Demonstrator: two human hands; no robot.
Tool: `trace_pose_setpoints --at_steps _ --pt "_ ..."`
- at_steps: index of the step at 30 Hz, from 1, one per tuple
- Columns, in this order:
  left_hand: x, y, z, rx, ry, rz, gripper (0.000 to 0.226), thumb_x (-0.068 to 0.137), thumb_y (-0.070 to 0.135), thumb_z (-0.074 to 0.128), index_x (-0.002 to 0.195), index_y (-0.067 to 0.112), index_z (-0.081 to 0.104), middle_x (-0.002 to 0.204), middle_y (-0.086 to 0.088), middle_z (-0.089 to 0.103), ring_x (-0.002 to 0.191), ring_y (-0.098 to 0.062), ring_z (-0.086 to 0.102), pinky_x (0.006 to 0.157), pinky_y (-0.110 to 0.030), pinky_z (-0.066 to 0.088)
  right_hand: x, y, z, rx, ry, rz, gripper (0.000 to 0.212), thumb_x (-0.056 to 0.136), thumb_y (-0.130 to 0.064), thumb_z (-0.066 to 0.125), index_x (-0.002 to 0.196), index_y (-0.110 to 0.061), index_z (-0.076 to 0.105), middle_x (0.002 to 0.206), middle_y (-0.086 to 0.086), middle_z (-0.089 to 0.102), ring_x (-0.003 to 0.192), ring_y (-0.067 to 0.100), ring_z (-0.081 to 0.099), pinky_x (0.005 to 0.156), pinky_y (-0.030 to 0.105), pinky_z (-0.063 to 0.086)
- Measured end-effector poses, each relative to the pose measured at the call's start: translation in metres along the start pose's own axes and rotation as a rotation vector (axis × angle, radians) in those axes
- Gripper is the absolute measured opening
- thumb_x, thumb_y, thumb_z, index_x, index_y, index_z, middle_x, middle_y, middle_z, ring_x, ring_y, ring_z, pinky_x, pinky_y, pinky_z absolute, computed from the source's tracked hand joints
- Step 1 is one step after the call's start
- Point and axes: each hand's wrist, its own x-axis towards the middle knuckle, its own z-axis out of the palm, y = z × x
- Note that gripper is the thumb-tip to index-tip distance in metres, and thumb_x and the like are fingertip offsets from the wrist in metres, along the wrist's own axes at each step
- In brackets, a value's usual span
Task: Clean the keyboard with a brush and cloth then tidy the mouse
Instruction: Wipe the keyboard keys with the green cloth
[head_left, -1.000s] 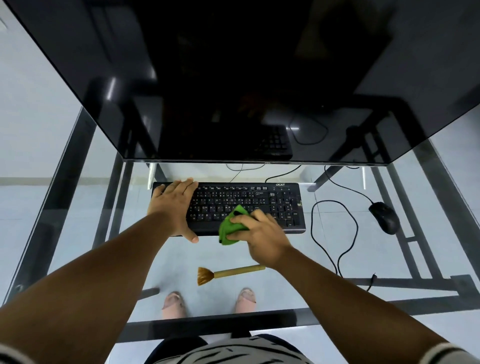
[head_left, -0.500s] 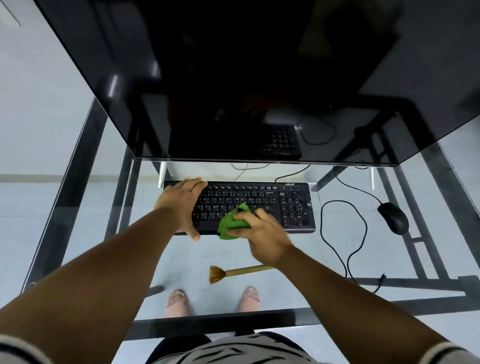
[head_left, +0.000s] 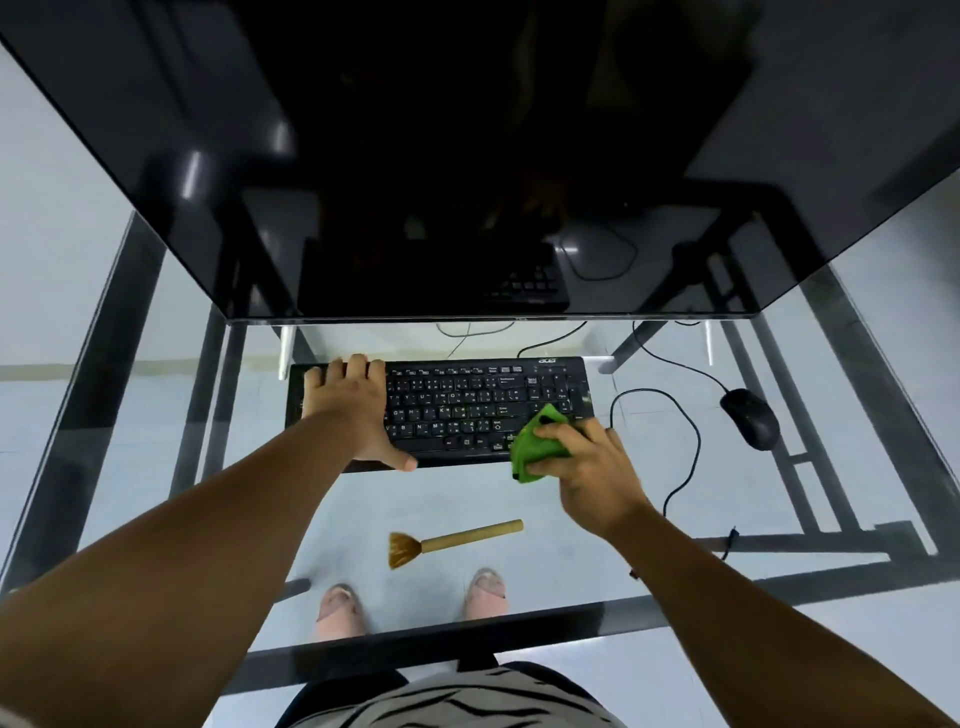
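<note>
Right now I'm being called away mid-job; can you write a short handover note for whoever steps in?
Left hand: flat on the left end of the keyboard, steadying it.
Right hand: grips the green cloth at the keyboard's near right corner.
Brush: lies on the glass table, near side, untouched.
Mouse: right of the keyboard, cable looped loose.
Left to do: finish wiping, then tidy the mouse.

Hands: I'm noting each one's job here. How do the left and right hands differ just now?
The left hand lies flat with straight fingers on the left end of the keyboard, holding nothing; the right hand curls round a green cloth. The left covers keys near the far edge, while the right sits at the keyboard's near right corner. Both are bare and touch the keyboard's ends.
</note>
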Motion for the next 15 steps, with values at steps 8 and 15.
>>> trace_pose_setpoints --at_steps 8,15 --pt "0.008 0.059 0.008 -0.009 0.03 0.162 0.145 0.052 0.076 0.073 0.153 0.014 -0.01 0.163 -0.003 -0.009 0.15 -0.024 -0.003 0.12 -0.048 0.01 -0.012 0.02 -0.001 -0.038 -0.043 -0.025 0.053 0.07 -0.002 0.068 0.102 -0.043 0.073 0.128 -0.01 0.059 0.1 0.02 0.041 0.077 0.037 0.042" --pt "0.016 0.076 -0.01 0.049 0.028 0.105 0.145 0.043 0.076 0.077 0.153 0.017 0.002 0.149 -0.008 0.025 0.139 -0.032 0.028 0.115 -0.047 0.026 -0.031 0.058 -0.005 0.269 0.195 0.269 0.046 0.078 0.006 0.058 0.104 -0.027 0.077 0.119 0.002 0.061 0.094 0.028 0.054 0.084 0.036 0.052"
